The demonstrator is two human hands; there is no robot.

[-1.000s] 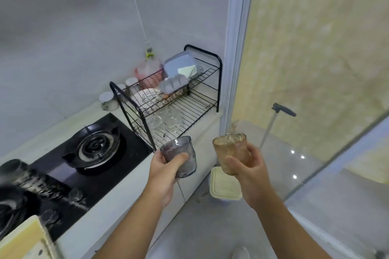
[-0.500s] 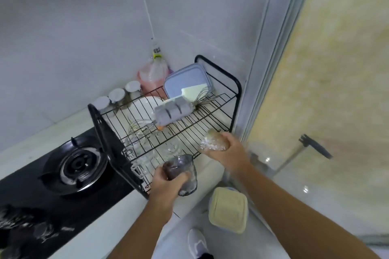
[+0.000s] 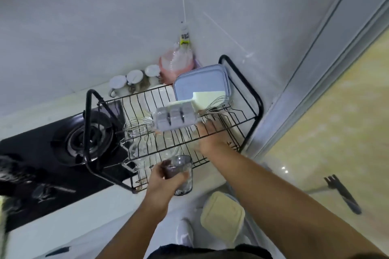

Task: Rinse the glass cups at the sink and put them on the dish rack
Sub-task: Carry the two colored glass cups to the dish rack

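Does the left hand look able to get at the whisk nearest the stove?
Probably yes for reach: the whisk lies uncovered atop the dish rack. But the left hand grips the dark cup.

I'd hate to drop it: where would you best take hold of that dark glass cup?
Round its side wall, coming from the right. The dark glass cup is upright with its mouth up, and the left hand covers its left and near side, leaving the right wall bare.

The dish rack (image 3: 85, 128) is rendered in black wire; the glass cup (image 3: 183, 176) is tinted smoky grey-purple — a lavender lid (image 3: 197, 84) is seen upper centre, a pale yellow tub (image 3: 223, 216) lower centre.
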